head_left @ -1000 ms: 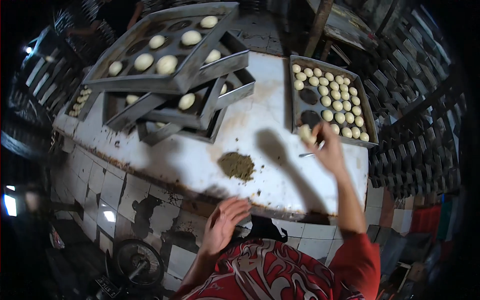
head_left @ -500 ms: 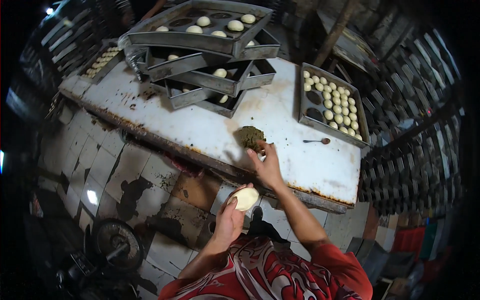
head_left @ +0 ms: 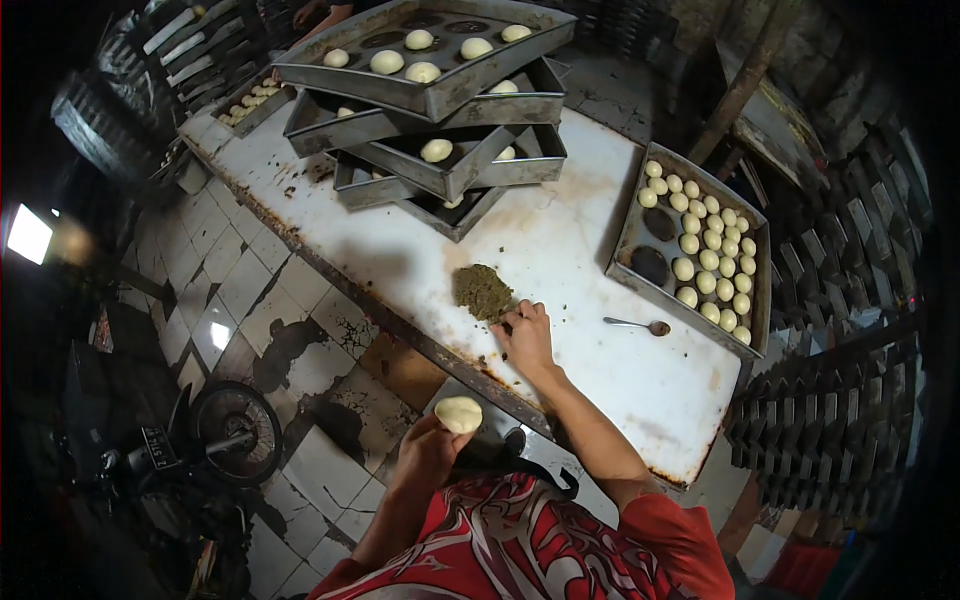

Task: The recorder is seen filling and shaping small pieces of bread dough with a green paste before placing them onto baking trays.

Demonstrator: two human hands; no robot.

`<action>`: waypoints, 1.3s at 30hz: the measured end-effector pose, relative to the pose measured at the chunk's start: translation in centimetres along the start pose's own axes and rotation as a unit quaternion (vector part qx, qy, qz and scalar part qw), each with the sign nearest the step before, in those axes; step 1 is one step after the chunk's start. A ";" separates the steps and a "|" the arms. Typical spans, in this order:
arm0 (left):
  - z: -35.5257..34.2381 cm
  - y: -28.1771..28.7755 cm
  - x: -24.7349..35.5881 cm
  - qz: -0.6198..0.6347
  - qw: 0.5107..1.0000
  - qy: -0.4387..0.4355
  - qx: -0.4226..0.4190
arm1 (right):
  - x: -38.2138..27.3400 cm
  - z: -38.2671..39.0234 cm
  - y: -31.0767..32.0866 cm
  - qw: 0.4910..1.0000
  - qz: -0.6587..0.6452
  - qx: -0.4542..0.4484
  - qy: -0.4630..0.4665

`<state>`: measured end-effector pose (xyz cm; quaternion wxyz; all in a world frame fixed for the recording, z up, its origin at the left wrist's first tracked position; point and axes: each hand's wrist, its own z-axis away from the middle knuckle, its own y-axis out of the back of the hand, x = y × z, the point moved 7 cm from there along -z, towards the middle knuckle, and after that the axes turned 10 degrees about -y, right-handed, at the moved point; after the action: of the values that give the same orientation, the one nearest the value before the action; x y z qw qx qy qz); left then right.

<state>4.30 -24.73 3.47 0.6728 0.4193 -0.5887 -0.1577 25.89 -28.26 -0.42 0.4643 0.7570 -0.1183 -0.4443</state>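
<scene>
A flattened round of pale dough (head_left: 458, 414) rests in my left hand (head_left: 428, 450), whose fingers hold it from below, in front of the table's near edge. My right hand (head_left: 527, 338) is over the white tabletop, fingers bent down and drawn together at the near right edge of a mound of green-brown crumbly paste (head_left: 482, 292). Its fingertips touch the paste there and are partly hidden. A small spoon (head_left: 638, 325) with brown residue in its bowl lies to the right of that hand.
Metal trays (head_left: 440, 100) with dough balls are stacked crosswise at the back. Another tray (head_left: 612, 268) of many dough balls stands at the right, and a smaller one (head_left: 240, 128) at the far left. A motorcycle (head_left: 236, 432) is on the tiled floor, lower left. Another person's arm (head_left: 322, 18) shows behind the stack.
My right hand's fingers have come closer together at the paste's near edge. My left hand has tilted the dough, its flat face now turned more upward. The whole view has shifted.
</scene>
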 end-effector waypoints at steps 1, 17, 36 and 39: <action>-1.4 0.2 0.3 0.053 0.998 -0.021 0.003 | 1.1 -0.4 0.3 0.996 -0.042 -0.065 -0.044; -19.0 -6.7 0.1 0.790 0.546 0.257 -0.107 | -7.3 3.0 8.1 0.984 0.055 0.081 -0.149; -14.8 -15.4 11.5 0.412 0.869 -0.265 -0.069 | 5.5 18.7 13.1 0.905 -0.170 0.258 -0.292; -11.4 -16.8 13.7 0.038 0.899 -0.380 -0.215 | 13.2 18.3 14.1 0.859 -0.204 0.279 -0.378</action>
<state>23.11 -40.14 0.48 0.4776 0.1498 -0.7669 -0.4016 22.42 -54.63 0.34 0.0523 0.6362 -0.2470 -0.7291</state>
